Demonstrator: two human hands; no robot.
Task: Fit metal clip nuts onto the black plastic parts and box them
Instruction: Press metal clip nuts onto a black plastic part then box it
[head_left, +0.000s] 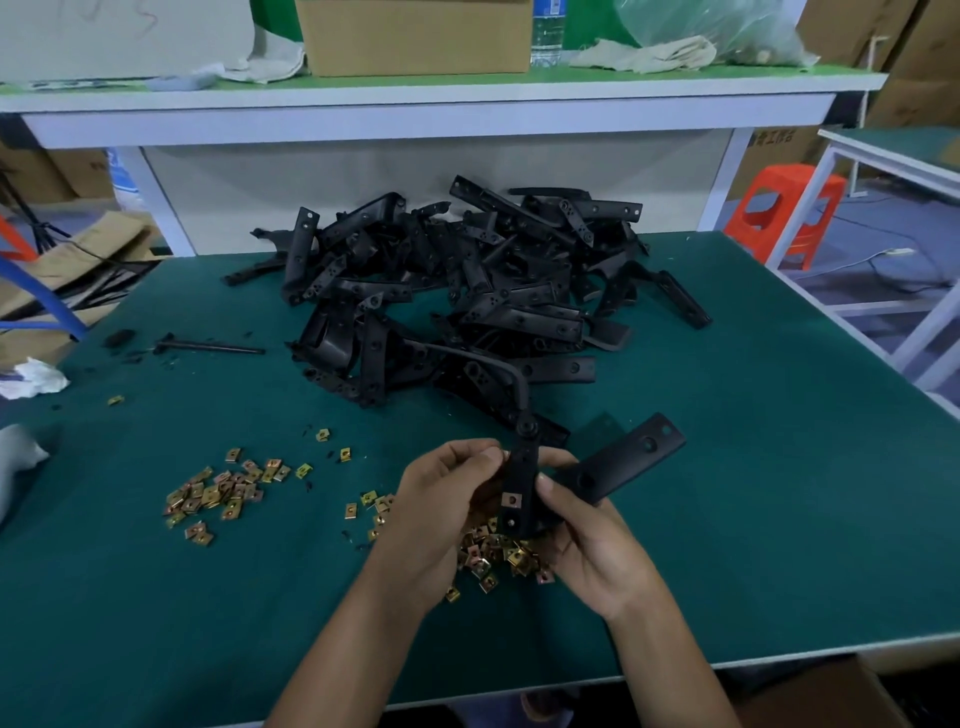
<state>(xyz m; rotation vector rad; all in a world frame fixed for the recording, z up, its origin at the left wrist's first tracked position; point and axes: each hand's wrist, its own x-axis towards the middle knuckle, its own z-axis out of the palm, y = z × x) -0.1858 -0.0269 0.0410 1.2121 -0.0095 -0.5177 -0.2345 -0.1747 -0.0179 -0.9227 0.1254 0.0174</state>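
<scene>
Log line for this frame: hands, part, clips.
left hand, right hand: grip black part | clip nut: on it | loose clip nuts: on table | parts pile: behind

I hold a part (519, 493) between my left hand (441, 504) and right hand (587, 540), above a heap of nuts (498, 556) on the table (727, 467). To my left lie more nuts (218, 491). Behind my hands sits the pile (467, 291), a rod (213, 347) to its left. Behind the pile, a shelf (415, 93) carries a box (415, 36), with a bottle (546, 31) to its right.
</scene>
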